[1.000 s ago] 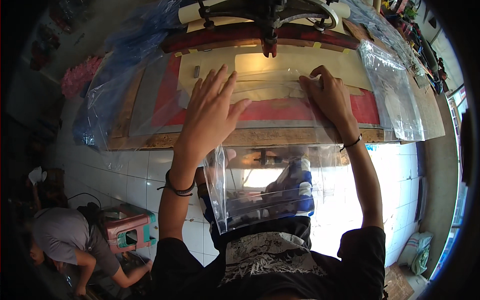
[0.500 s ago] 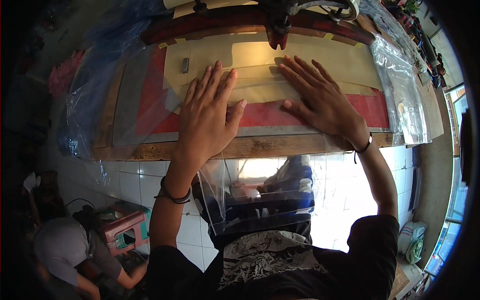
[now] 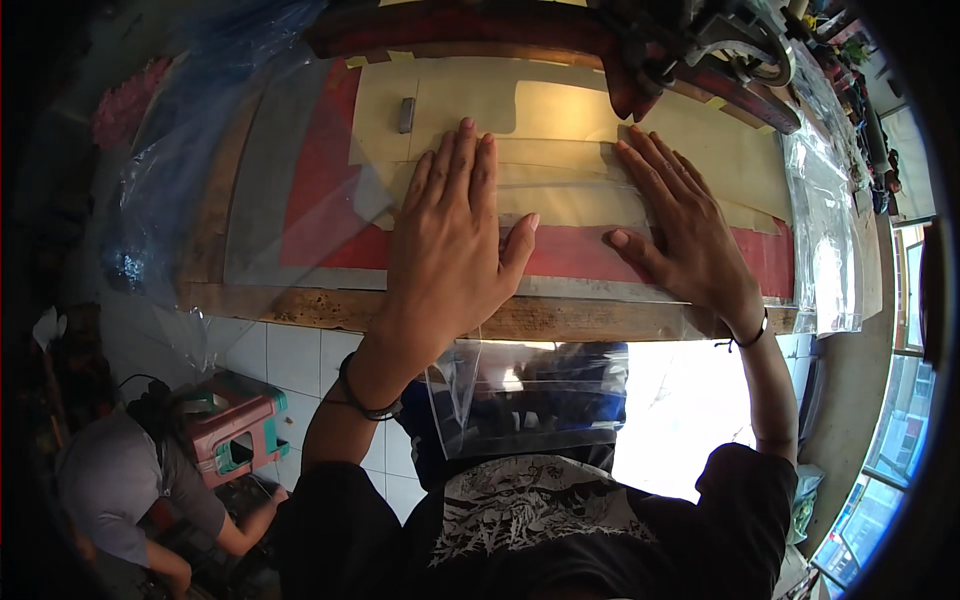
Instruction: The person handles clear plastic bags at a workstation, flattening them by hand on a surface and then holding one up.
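My left hand [image 3: 450, 225] lies flat, palm down, on a clear plastic sheet [image 3: 530, 405]. Its fingers are stretched out and close together, with the thumb apart. To the right, my right hand [image 3: 690, 225] also rests flat on the sheet, thumb spread, fingers pointing away from me. Neither hand grips anything. Beneath the plastic are a tan sheet [image 3: 455, 90] and a red layer [image 3: 320, 205] on a grey board [image 3: 262, 190]. The plastic's near end hangs over the wooden table edge [image 3: 290, 308] toward my lap. A small metal piece [image 3: 406, 115] sits on the tan sheet.
A dark red metal bar [image 3: 450, 32] with a clamp-like fitting spans the far side, just beyond my fingertips. Crumpled clear plastic [image 3: 160, 190] covers the left; more plastic [image 3: 828, 230] lies right. At lower left, a person [image 3: 110, 480] bends beside a pink and green stool [image 3: 235, 430].
The whole view has shifted, so the table and bar appear further right. My left fingers have drawn closer together. My right hand has slid slightly rightward over the sheet. Both stay flat.
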A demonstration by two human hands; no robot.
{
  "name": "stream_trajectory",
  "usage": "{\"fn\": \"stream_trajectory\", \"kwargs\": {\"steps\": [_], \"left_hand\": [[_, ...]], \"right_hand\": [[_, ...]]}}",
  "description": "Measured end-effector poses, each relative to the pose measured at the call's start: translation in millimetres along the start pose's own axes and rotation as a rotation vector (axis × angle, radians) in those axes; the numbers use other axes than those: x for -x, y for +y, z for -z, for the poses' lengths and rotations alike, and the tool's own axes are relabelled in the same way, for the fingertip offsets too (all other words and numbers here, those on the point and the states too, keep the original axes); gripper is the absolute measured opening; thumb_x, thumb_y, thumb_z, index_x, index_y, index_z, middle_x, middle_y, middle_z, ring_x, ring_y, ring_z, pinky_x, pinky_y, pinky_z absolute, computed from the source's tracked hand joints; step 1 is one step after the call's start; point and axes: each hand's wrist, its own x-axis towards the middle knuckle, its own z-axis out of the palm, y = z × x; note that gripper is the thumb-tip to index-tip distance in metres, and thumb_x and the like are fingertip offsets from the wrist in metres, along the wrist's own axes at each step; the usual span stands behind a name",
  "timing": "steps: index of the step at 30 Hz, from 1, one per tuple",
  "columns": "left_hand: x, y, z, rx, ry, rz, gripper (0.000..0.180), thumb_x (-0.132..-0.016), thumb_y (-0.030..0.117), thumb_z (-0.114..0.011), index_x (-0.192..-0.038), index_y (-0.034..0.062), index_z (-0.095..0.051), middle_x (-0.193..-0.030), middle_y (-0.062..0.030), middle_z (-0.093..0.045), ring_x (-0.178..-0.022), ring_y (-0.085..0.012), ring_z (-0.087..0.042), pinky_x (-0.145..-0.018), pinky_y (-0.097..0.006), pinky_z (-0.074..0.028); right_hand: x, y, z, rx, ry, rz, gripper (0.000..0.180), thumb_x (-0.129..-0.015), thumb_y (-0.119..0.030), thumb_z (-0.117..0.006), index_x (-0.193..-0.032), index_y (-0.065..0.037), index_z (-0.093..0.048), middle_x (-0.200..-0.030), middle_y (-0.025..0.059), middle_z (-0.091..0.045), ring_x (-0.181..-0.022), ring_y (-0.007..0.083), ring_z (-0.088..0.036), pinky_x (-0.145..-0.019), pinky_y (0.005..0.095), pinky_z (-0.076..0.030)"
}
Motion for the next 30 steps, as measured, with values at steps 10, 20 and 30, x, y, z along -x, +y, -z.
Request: {"fn": "stream_trajectory", "kwargs": {"steps": [10,20,30], "left_hand": [[2,-5,4,-0.079,0.228,-0.106,0.053,-0.095,0.028,-0.056,-0.139,-0.0016,-0.047,-0.147,-0.0221,-0.044,-0.138,-0.0359,-0.040,-0.119,-0.049,-0.024],[36,5,23,0.037,0.070,-0.019,0.069,-0.097,0.043,-0.055,-0.146,-0.0024,-0.038,-0.153,-0.0219,-0.037,-0.143,-0.0346,-0.033,-0.121,-0.045,-0.022],[16,-3,10,0.047,0.009,-0.036,0.065,-0.094,0.038,-0.059,-0.144,-0.0006,-0.042,-0.149,-0.0219,-0.042,-0.139,-0.0348,-0.039,-0.118,-0.047,-0.026]], "right_hand": [[5,13,-17,0.053,0.110,0.061,0.070,-0.097,-0.053,-0.048,-0.145,-0.003,-0.042,-0.152,0.0211,-0.038,-0.144,0.0363,-0.031,-0.118,0.0458,-0.025],[17,-5,-5,0.292,0.271,0.054,0.055,-0.102,-0.043,-0.044,-0.147,-0.012,-0.040,-0.157,0.0112,-0.033,-0.148,0.0332,-0.022,-0.120,0.0546,-0.014],[23,3,-6,0.040,0.024,0.024,0.081,-0.094,-0.067,-0.042,-0.148,-0.008,-0.040,-0.156,0.0212,-0.032,-0.148,0.0367,-0.021,-0.121,0.0498,-0.017]]}}
